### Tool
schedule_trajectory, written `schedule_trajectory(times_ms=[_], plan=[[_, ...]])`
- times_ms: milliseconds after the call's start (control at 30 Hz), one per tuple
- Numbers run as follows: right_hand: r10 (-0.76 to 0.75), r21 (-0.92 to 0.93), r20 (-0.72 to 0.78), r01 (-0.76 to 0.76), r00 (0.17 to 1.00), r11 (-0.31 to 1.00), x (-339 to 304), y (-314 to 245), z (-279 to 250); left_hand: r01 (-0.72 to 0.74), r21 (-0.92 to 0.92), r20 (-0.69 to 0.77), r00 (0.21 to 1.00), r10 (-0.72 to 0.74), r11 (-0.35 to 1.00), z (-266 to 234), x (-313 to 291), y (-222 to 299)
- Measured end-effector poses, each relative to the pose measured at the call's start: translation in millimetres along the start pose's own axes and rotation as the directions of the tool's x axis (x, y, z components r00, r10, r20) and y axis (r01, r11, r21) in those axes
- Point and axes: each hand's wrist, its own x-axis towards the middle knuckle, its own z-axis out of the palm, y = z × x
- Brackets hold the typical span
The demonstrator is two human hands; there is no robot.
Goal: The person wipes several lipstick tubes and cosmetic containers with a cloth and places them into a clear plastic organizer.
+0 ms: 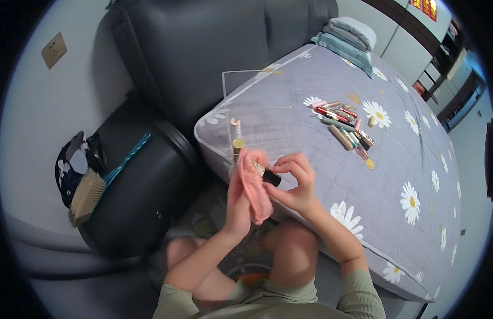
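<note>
My left hand [236, 208] is closed on a pink cloth [253, 186], which is bunched around one end of a small black-and-gold cosmetic tube [271, 177], probably a lipstick. With thumb and fingertips, my right hand [299, 183] pinches the tube's black end. The cloth hides the other end. Just beyond my hands, a clear plastic organizer [223, 85] stands on the bed's corner. A pale tube [235, 127] and a gold-topped tube [238, 144] are at its left side. Farther right lies a loose pile of several cosmetic tubes [339, 121] in red, pink, green and beige.
The bed [384, 165] has a grey daisy-print cover, with folded bedding [350, 34] at its far end. To the left stands a black nightstand [145, 186] bearing a brush with a blue handle [124, 162] and a dark bundle [76, 159]. A dark padded headboard [204, 48] rises behind.
</note>
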Motion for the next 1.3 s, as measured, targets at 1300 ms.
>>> schedule_trajectory(times_ms=[1300], plan=[[0.334,0.692,0.689,-0.721,0.643,-0.041,-36,37,48,0.207,-0.109,0.086,0.976,-0.198,0.972,-22,35,4]])
